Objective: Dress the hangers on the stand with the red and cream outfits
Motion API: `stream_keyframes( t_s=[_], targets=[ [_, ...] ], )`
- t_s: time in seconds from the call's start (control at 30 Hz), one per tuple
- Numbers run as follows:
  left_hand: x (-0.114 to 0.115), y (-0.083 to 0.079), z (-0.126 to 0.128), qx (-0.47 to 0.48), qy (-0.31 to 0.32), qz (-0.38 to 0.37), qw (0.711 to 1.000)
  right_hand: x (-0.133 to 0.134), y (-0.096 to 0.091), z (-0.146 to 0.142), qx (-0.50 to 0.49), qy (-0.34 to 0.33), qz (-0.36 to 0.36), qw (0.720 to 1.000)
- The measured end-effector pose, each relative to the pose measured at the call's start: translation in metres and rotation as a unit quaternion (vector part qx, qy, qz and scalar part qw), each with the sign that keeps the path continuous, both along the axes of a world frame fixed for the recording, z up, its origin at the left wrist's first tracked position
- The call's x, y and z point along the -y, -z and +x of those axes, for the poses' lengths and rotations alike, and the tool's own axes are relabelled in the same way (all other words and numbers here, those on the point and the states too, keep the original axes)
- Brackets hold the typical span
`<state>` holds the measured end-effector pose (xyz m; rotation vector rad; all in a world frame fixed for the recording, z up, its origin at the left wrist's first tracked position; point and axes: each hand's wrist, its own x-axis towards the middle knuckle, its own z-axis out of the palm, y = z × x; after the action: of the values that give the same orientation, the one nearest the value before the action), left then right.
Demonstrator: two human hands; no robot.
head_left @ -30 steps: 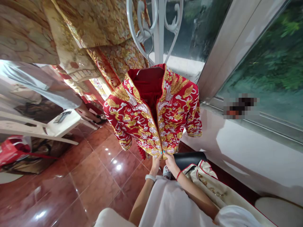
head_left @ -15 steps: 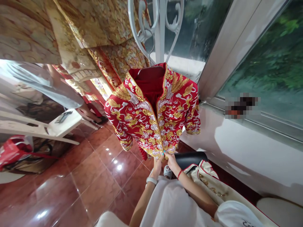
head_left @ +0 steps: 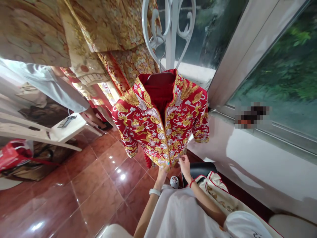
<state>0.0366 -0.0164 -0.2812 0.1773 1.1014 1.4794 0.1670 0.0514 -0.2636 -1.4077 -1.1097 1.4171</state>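
A red embroidered jacket [head_left: 151, 119] with gold and silver patterns hangs from a hanger [head_left: 158, 76] on a white scrolled metal stand. Its front edges meet below the open stand collar. My left hand [head_left: 162, 173] grips the bottom hem near the front opening, with the thumb on the outside and the other fingers mostly hidden behind the cloth. My right hand [head_left: 185, 164] is at the lower front on the other side, fingertips pinched together by the hem. Whether they hold the cloth or some small thing is too small to make out.
Gold embroidered garments [head_left: 119, 29] hang at the upper left. Beyond them a person in a pale skirt [head_left: 66, 89] stands by a white chair [head_left: 71, 124] with a phone on it. A black seat [head_left: 198, 170] and cream cloth with red trim [head_left: 218, 185] are at the right, below a window.
My right hand has let go of the front edge beside my left hand and moved right and slightly up along the hem. My left hand keeps hold of the jacket.
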Motion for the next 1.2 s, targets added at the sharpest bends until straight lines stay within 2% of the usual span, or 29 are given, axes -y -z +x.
stream_keyframes(
  t_s=[0.07, 0.17, 0.33, 0.4, 0.47, 0.7, 0.83, 1.03, 1.2],
  targets=[
    [-0.002, 0.002, 0.0, 0.003, 0.002, 0.0, 1.0, 0.004, -0.01, -0.004, 0.08, -0.06, 0.025, 0.995],
    [-0.003, 0.003, 0.001, 0.009, 0.006, 0.008, 1.0, 0.008, -0.025, -0.013, 0.23, -0.171, 0.077, 0.955],
    [0.0, 0.001, -0.001, 0.016, 0.017, 0.002, 1.0, 0.01, -0.034, -0.023, 0.403, -0.231, 0.102, 0.88],
    [0.002, 0.0, -0.001, 0.012, 0.016, -0.008, 1.0, 0.012, -0.034, -0.025, 0.444, -0.261, 0.095, 0.852],
    [0.003, -0.001, -0.002, 0.007, 0.014, -0.015, 1.0, 0.014, -0.034, -0.027, 0.456, -0.288, 0.086, 0.838],
    [0.004, -0.008, -0.004, -0.009, 0.026, -0.023, 0.999, 0.013, -0.041, -0.023, 0.437, -0.335, 0.073, 0.831],
    [0.001, -0.007, -0.003, -0.015, 0.029, -0.023, 0.999, 0.007, -0.046, -0.021, 0.434, -0.336, 0.068, 0.833],
    [-0.001, -0.002, -0.003, -0.027, 0.046, -0.022, 0.998, 0.002, -0.041, -0.022, 0.35, -0.272, 0.059, 0.894],
    [-0.003, 0.001, -0.004, -0.033, 0.032, -0.025, 0.999, 0.0, -0.031, -0.022, 0.291, -0.259, 0.044, 0.92]
  ],
)
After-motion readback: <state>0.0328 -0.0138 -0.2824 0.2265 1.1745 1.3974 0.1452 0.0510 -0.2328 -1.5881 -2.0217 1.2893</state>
